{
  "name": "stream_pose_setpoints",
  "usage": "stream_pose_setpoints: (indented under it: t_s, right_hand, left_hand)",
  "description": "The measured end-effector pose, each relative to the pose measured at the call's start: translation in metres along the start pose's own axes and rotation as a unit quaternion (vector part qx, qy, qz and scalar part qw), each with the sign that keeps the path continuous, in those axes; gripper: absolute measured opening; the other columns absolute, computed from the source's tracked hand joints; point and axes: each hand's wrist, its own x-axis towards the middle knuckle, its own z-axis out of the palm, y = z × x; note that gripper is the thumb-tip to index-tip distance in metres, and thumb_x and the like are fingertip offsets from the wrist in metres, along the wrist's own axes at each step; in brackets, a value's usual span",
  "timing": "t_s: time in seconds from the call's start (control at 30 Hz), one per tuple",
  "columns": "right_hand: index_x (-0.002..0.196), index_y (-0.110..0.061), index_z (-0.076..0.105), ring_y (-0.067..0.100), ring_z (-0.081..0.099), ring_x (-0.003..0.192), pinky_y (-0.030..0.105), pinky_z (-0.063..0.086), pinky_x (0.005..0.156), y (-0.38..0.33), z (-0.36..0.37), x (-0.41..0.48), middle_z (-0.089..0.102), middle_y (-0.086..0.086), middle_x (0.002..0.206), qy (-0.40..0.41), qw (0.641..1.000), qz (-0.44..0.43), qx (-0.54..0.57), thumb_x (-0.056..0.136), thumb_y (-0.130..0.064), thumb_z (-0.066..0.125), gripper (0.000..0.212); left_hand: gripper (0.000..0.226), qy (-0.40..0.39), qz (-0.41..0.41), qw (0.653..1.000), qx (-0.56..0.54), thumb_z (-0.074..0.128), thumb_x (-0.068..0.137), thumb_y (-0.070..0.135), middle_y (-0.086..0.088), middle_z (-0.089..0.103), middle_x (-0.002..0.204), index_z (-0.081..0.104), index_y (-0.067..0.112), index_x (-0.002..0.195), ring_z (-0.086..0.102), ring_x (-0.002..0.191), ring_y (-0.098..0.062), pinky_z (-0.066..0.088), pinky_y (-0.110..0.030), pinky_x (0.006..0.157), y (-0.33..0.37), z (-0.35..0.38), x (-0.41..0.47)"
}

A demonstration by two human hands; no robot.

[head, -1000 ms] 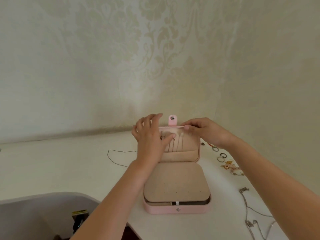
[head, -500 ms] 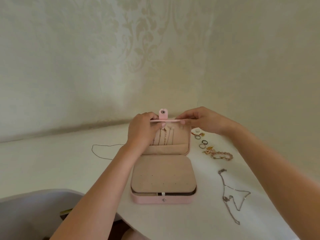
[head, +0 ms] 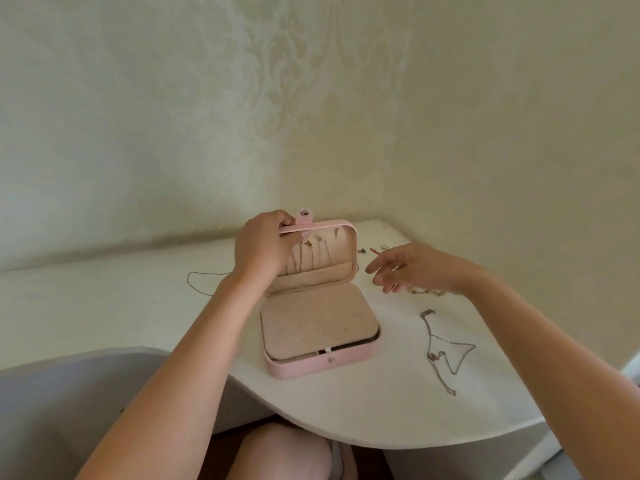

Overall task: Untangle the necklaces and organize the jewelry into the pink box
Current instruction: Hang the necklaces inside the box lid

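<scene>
The pink box (head: pixel 311 367) stands open on the white table (head: pixel 104 313), its beige flap lying flat over the base. My left hand (head: pixel 263 247) grips the top edge of the upright lid (head: pixel 349 251) beside the snap tab. Thin chains (head: pixel 308 259) hang inside the lid. My right hand (head: pixel 412 266) hovers with relaxed fingers to the right of the lid, holding nothing, above a beaded bracelet (head: pixel 424 291). A silver necklace (head: pixel 443 351) lies tangled to the right of the box. Another thin chain (head: pixel 197 282) lies to the left.
Small rings and earrings (head: pixel 372 250) are scattered behind my right hand near the wall corner. The table's curved front edge (head: pixel 311 427) runs just below the box. A grey chair back (head: pixel 69 393) stands at the lower left, and my knee (head: pixel 284 452) shows under the table.
My right hand let go of the lid's top edge and moved right and down over the loose jewelry. My left hand still grips the lid. The view shifted, with the box now more central.
</scene>
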Motion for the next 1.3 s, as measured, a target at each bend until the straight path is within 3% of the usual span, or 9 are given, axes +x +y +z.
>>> stream_pose_setpoints:
  t_s: [0.23, 0.3, 0.37, 0.47, 0.53, 0.63, 0.77, 0.93, 1.3]
  right_hand:
    - [0.110, -0.017, 0.066, 0.009, 0.063, 0.082, 0.018, 0.051, 0.074, -0.010, 0.032, 0.023, 0.068, 0.002, 0.103, -0.005, 1.000, -0.020, -0.009, 0.093, -0.016, 0.056, 0.019]
    - [0.116, -0.019, 0.064, 0.006, 0.060, 0.087, 0.019, 0.049, 0.081, -0.013, 0.044, 0.034, 0.064, 0.000, 0.117, 0.004, 0.997, -0.019, -0.069, 0.095, -0.017, 0.053, 0.024]
    - [0.129, -0.020, 0.056, 0.008, 0.055, 0.109, 0.021, 0.039, 0.096, -0.018, 0.060, 0.047, 0.054, -0.002, 0.134, 0.002, 0.989, -0.031, -0.147, 0.097, -0.017, 0.049, 0.033]
    - [0.143, -0.021, 0.039, 0.015, 0.033, 0.137, 0.020, 0.019, 0.108, -0.028, 0.088, 0.066, 0.035, -0.001, 0.151, -0.009, 0.977, -0.074, -0.201, 0.098, -0.011, 0.042, 0.047]
    - [0.147, -0.022, 0.030, 0.013, 0.023, 0.142, 0.018, 0.012, 0.110, -0.035, 0.104, 0.077, 0.024, -0.004, 0.156, -0.018, 0.974, -0.103, -0.202, 0.097, -0.009, 0.040, 0.053]
    - [0.150, -0.027, 0.020, 0.014, 0.019, 0.144, 0.025, 0.016, 0.116, -0.046, 0.119, 0.091, 0.010, -0.006, 0.159, -0.054, 0.966, -0.145, -0.208, 0.096, -0.009, 0.040, 0.060]
    - [0.151, -0.030, 0.014, 0.015, 0.014, 0.145, 0.031, 0.015, 0.116, -0.059, 0.136, 0.107, 0.005, -0.005, 0.159, -0.077, 0.953, -0.182, -0.228, 0.100, -0.025, 0.035, 0.055]
    - [0.149, -0.041, 0.004, 0.026, -0.006, 0.146, 0.048, 0.000, 0.116, -0.049, 0.141, 0.103, -0.006, -0.003, 0.160, -0.086, 0.920, -0.159, -0.347, 0.096, -0.060, 0.020, 0.059]
    - [0.134, -0.067, -0.008, 0.027, -0.020, 0.143, 0.048, -0.006, 0.116, 0.007, 0.078, 0.033, -0.025, -0.007, 0.155, -0.151, 0.914, -0.083, -0.368, 0.081, -0.077, 0.030, 0.066]
  left_hand:
    - [0.019, -0.051, -0.076, 0.996, 0.012, 0.074, 0.080, 0.033, -0.004, 0.053, 0.059, 0.066, 0.018, 0.073, 0.045, 0.048, -0.010, 0.028, -0.022, 0.049, -0.040, -0.066, 0.008]
    - [0.020, -0.067, -0.093, 0.993, 0.024, 0.074, 0.079, 0.034, -0.006, 0.056, 0.065, 0.068, 0.016, 0.073, 0.047, 0.059, -0.017, 0.029, -0.028, 0.057, -0.054, -0.083, 0.014]
    - [0.018, -0.077, -0.106, 0.991, 0.030, 0.076, 0.077, 0.033, -0.011, 0.065, 0.078, 0.067, 0.018, 0.073, 0.054, 0.072, -0.020, 0.033, -0.028, 0.065, -0.068, -0.094, 0.018]
    - [0.017, -0.082, -0.125, 0.988, 0.031, 0.076, 0.078, 0.029, -0.014, 0.065, 0.083, 0.065, 0.019, 0.068, 0.053, 0.074, -0.020, 0.034, -0.028, 0.063, -0.087, -0.105, 0.018]
    - [0.017, -0.093, -0.138, 0.986, 0.028, 0.075, 0.079, 0.028, -0.011, 0.058, 0.075, 0.066, 0.022, 0.066, 0.048, 0.069, -0.019, 0.029, -0.026, 0.058, -0.097, -0.113, 0.017]
    - [0.013, -0.100, -0.158, 0.982, 0.016, 0.075, 0.079, 0.028, -0.011, 0.060, 0.078, 0.072, 0.016, 0.075, 0.050, 0.072, -0.017, 0.030, -0.026, 0.061, -0.115, -0.124, 0.018]
    - [0.016, -0.086, -0.178, 0.980, 0.005, 0.076, 0.078, 0.027, -0.017, 0.070, 0.096, 0.075, 0.013, 0.086, 0.057, 0.080, -0.018, 0.036, -0.027, 0.070, -0.129, -0.133, 0.020]
    - [0.015, -0.084, -0.180, 0.980, -0.003, 0.077, 0.076, 0.031, -0.010, 0.060, 0.079, 0.075, 0.017, 0.080, 0.051, 0.077, -0.018, 0.032, -0.029, 0.071, -0.137, -0.135, 0.019]
    - [0.013, -0.074, -0.153, 0.985, -0.041, 0.078, 0.076, 0.026, -0.008, 0.069, 0.088, 0.075, 0.034, 0.066, 0.056, 0.080, -0.016, 0.036, -0.028, 0.071, -0.116, -0.127, 0.016]
